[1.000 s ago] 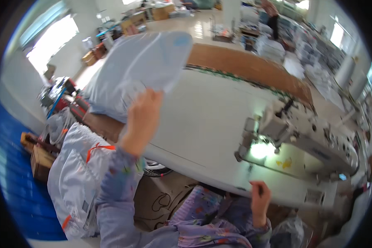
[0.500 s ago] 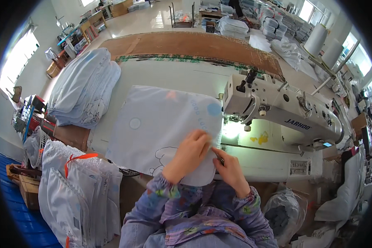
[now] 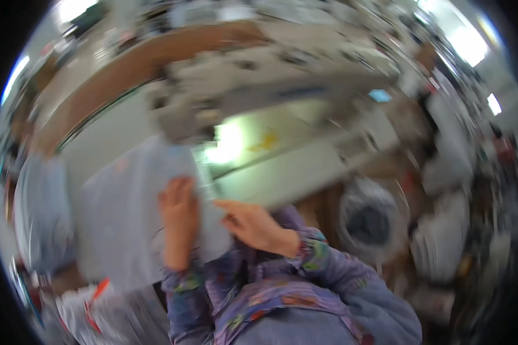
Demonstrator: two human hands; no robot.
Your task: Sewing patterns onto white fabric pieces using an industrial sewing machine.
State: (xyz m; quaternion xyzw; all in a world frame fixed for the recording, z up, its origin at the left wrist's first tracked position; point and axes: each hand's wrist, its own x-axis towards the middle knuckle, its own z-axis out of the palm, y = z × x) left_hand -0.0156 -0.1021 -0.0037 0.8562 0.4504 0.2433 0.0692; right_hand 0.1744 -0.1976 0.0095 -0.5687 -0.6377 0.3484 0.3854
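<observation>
Fingers of the left hand [image 3: 179,221] lie flat and close together on a pale blue-white panel of cut fabric [image 3: 126,221], pressing its right part down rather than pinching it; whether the thumb hooks under the edge is lost in motion blur. The right hand [image 3: 254,225] sits just beside it, fingers extended leftward and together, their tips touching the same fabric edge near the left hand, though a real pinch cannot be made out. The fabric lies spread on the white worktable [image 3: 282,172], in front of the person and left of centre, its upper corner reaching toward the lit needle area of the grey-white industrial sewing machine [image 3: 270,92]. Both forearms wear purple patterned sleeves [image 3: 328,270] entering from the lower edge. To the far left a stack of similar pale fabric pieces [image 3: 40,213] rests on the table, and below it hangs a white garment with orange trim [image 3: 92,305]. The whole view is heavily smeared.
</observation>
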